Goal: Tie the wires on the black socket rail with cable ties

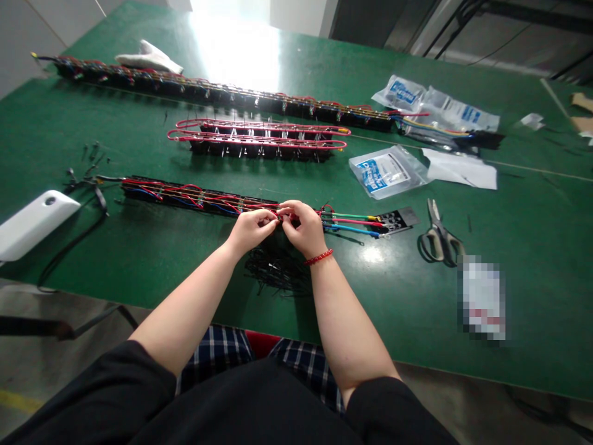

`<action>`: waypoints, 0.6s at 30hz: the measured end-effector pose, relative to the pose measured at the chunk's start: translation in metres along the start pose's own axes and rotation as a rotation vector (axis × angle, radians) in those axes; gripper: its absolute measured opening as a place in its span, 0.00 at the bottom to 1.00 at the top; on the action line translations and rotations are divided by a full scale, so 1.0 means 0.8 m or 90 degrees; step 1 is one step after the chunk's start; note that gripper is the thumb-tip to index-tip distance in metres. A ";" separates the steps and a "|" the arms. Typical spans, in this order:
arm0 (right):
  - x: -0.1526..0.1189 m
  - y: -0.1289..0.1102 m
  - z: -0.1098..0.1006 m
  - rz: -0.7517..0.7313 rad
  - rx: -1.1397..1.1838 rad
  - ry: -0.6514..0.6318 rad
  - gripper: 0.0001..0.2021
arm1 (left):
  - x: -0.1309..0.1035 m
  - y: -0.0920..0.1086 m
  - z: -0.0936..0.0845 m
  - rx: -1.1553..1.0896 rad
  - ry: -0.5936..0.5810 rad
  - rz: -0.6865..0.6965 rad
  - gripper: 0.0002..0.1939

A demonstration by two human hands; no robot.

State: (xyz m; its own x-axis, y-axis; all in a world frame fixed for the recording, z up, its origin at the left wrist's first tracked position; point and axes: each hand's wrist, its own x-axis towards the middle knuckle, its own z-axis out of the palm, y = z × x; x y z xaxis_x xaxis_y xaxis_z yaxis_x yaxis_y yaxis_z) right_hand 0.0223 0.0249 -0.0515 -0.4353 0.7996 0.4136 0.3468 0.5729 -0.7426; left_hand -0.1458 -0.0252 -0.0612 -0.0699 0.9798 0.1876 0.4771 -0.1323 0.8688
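A long black strip wired in red, blue and yellow (185, 196) lies across the table in front of me. Near its right end, my left hand (252, 228) and my right hand (303, 228) meet with fingertips pinched together. What sits between the fingers is too small to make out. Green, red and blue wires (352, 222) run out past my right hand to a dark perforated plate (393, 221). Just below my hands is a loose pile of black cable ties (278, 269).
Scissors (438, 238) lie to the right, near a blurred packet (482, 296). Behind are a rack looped with red tubing or wire (264, 141), a longer wired strip (222, 93), a white glove (148, 59) and plastic bags (386, 172). A white device (34, 225) rests at left.
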 end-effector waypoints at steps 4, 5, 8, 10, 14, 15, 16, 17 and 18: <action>0.001 -0.002 -0.001 -0.021 -0.024 0.004 0.11 | 0.001 0.000 0.000 0.002 -0.003 0.003 0.08; 0.001 -0.002 -0.002 -0.028 -0.024 0.006 0.11 | 0.001 0.000 0.000 0.004 -0.002 0.004 0.08; 0.002 -0.004 -0.003 -0.043 -0.023 0.010 0.10 | 0.001 0.001 0.000 0.005 -0.001 0.002 0.08; 0.002 -0.005 -0.003 -0.042 -0.036 0.006 0.10 | 0.001 0.001 0.001 0.005 0.001 0.002 0.08; 0.002 -0.006 -0.005 -0.039 -0.060 -0.012 0.10 | 0.001 0.000 0.001 0.003 0.003 -0.002 0.08; 0.002 -0.006 -0.005 -0.041 -0.060 -0.014 0.10 | 0.001 0.000 0.001 0.000 0.001 -0.004 0.08; 0.002 -0.006 -0.005 -0.045 -0.058 -0.014 0.10 | 0.001 0.000 0.001 -0.003 0.001 -0.006 0.08; 0.002 -0.006 -0.005 -0.048 -0.055 -0.012 0.10 | 0.001 -0.001 0.001 -0.005 0.001 -0.007 0.08; 0.002 -0.006 -0.005 -0.050 -0.053 -0.012 0.10 | 0.001 -0.001 0.001 -0.006 0.002 -0.007 0.08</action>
State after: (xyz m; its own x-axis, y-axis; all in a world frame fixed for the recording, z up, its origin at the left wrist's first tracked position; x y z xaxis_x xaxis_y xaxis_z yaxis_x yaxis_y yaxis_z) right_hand 0.0232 0.0246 -0.0454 -0.4790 0.7483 0.4588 0.3781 0.6476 -0.6615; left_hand -0.1454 -0.0243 -0.0619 -0.0771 0.9807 0.1797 0.4681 -0.1236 0.8750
